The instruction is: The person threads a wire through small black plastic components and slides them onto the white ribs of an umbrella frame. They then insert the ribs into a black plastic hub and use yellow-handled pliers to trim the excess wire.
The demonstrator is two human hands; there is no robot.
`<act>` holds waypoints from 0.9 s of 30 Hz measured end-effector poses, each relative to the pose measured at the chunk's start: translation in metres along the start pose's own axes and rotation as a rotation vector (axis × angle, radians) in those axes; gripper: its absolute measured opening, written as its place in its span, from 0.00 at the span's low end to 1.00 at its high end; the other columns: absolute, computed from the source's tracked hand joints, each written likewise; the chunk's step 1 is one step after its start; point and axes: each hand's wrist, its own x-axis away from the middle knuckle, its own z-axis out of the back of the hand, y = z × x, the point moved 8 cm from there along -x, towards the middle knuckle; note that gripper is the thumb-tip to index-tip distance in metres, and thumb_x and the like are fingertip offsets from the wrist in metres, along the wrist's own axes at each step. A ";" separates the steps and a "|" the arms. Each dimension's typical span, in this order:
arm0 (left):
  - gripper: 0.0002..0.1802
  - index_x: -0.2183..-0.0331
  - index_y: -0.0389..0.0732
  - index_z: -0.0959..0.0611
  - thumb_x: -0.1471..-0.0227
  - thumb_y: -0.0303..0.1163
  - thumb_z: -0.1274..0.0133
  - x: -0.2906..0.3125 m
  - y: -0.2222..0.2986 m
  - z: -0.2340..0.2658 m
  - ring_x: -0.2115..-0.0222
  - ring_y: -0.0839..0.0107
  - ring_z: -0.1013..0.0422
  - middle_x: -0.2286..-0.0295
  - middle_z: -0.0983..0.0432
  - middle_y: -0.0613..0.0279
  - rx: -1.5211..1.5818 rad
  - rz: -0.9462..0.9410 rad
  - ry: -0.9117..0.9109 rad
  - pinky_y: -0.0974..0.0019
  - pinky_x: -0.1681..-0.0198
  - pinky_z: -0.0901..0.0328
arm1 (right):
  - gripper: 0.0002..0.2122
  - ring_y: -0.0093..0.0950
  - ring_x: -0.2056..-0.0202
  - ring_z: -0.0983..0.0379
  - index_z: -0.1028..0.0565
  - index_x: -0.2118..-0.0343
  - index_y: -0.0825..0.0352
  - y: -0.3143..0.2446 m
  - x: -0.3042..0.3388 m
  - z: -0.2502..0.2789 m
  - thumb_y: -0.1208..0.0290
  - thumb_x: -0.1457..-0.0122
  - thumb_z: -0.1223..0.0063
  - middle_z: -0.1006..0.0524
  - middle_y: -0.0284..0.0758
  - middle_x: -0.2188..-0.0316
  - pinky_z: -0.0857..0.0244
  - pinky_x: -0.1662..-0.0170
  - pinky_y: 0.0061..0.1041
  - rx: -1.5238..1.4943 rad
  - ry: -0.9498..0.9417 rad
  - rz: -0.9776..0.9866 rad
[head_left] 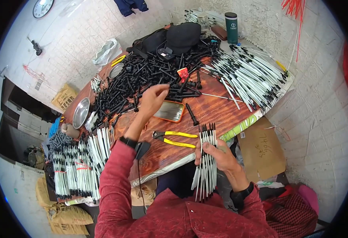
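Observation:
My right hand (222,158) is wrapped round a bundle of thin white rods with black tips (207,170), held upright over the table's near edge. My left hand (154,101) is raised over the front of a heap of black plastic parts (130,73). Its fingers are curled together, and whatever they may hold is hidden. Beside it lies a shallow orange-rimmed tray (180,115) holding thin metal pieces. Yellow-handled pliers (178,135) rest between my two hands. A single black part (191,114) lies to the right of the tray.
A spread of white rods with black ends (247,75) covers the table's right side. Tied rod bundles (76,170) stand at the left, near a metal bowl (81,113). A green tumbler (231,28) and a black cap (184,37) sit at the back. A cardboard box (261,148) stands right.

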 end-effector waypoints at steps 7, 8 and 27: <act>0.15 0.56 0.42 0.14 0.46 0.33 0.39 -0.047 0.010 -0.044 0.65 0.75 0.23 0.64 0.17 0.60 -0.563 -0.172 0.106 0.69 0.62 0.31 | 0.18 0.31 0.72 0.22 0.25 0.59 0.70 0.002 0.009 0.012 0.55 0.33 0.49 0.22 0.39 0.74 0.28 0.66 0.30 0.044 0.036 -0.034; 0.14 0.57 0.43 0.13 0.46 0.33 0.39 -0.048 0.013 -0.042 0.66 0.75 0.23 0.64 0.17 0.61 -0.543 -0.166 0.121 0.68 0.63 0.30 | 0.19 0.32 0.72 0.22 0.25 0.58 0.70 0.002 0.008 0.013 0.55 0.33 0.48 0.22 0.39 0.74 0.28 0.66 0.31 0.063 0.037 -0.032; 0.18 0.48 0.36 0.26 0.38 0.30 0.46 0.235 0.046 0.019 0.63 0.70 0.22 0.51 0.24 0.50 1.142 0.397 -0.145 0.68 0.60 0.24 | 0.20 0.31 0.73 0.21 0.24 0.59 0.71 0.044 0.002 -0.083 0.53 0.35 0.46 0.22 0.40 0.74 0.26 0.68 0.29 0.021 -0.278 -0.194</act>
